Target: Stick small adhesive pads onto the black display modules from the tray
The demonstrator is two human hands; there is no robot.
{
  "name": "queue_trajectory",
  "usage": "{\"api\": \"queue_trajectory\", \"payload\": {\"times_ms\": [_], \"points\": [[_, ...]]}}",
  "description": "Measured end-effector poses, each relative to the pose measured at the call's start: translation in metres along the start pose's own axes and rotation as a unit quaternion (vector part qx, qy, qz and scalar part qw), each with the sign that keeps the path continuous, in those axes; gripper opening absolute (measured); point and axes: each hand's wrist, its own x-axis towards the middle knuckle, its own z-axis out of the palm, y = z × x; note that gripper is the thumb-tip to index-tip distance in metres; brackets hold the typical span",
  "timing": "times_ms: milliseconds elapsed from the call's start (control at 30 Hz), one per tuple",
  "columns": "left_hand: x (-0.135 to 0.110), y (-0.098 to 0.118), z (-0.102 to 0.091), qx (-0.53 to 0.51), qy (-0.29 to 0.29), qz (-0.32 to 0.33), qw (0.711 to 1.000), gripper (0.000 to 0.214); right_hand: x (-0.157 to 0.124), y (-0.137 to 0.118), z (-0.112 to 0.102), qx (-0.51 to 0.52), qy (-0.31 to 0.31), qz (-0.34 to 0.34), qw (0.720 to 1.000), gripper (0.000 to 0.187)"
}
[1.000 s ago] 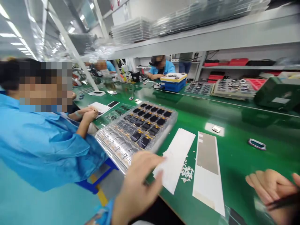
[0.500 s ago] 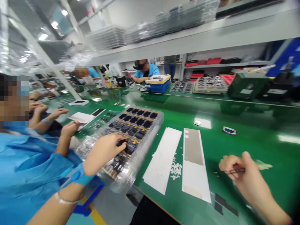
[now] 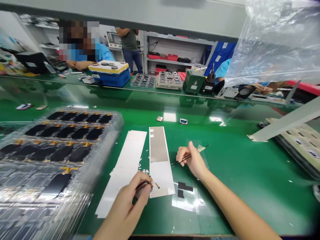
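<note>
My left hand [image 3: 130, 203] is closed in a pinch on a small black part with a short orange tail, held just above the near end of a white backing sheet [image 3: 160, 163] that has a grey patch. My right hand [image 3: 191, 160] is closed on thin black tweezers [image 3: 196, 152], whose tip carries a small clear scrap. A second white sheet [image 3: 125, 166] lies left of the first. A stack of clear trays [image 3: 50, 150] holding several black parts fills the near left. Small black pieces on a clear film [image 3: 185, 193] lie between my forearms.
A green bench [image 3: 237, 166] runs across. Two small parts [image 3: 183, 121] lie mid-bench. Another tray [image 3: 302, 146] and a white rail [image 3: 285, 123] sit at the right. Beyond are a blue box [image 3: 112, 76], trays, a green device [image 3: 192, 81], other workers and a clear bag [image 3: 277, 40].
My left hand left the tray stack and came to the white sheet with a small black part pinched in it. The view swung right and down; my right hand moved in toward the sheets.
</note>
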Motion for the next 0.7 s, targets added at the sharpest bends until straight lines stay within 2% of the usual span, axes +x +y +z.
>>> {"api": "queue_trajectory", "payload": {"times_ms": [167,300,333,400,500,600,700], "points": [[0.022,-0.021,0.018,-0.054,-0.038,-0.009,0.998,0.027,-0.001,0.003,-0.002,-0.026,-0.011,-0.008,1.0,0.073],[0.02,-0.027,0.02,-0.076,0.006,-0.038,0.996,0.024,-0.003,0.0,-0.002,-0.066,-0.039,-0.013,0.997,0.072],[0.019,-0.027,0.02,-0.084,0.022,-0.042,0.995,0.023,-0.004,-0.001,-0.002,-0.078,-0.05,-0.014,0.996,0.069],[0.017,-0.027,0.021,-0.097,0.045,-0.045,0.993,0.021,-0.008,-0.005,0.001,-0.106,-0.067,-0.02,0.992,0.051],[0.015,-0.028,0.021,-0.1,0.034,-0.052,0.993,0.021,-0.016,-0.011,0.008,-0.16,-0.062,-0.05,0.984,0.019],[0.014,-0.029,0.02,-0.1,0.018,-0.062,0.993,0.023,-0.026,-0.011,0.016,-0.22,-0.04,-0.101,0.969,0.013],[0.014,-0.027,0.02,-0.105,0.032,-0.065,0.992,0.021,-0.036,-0.009,0.022,-0.263,-0.036,-0.157,0.951,0.013]]}}
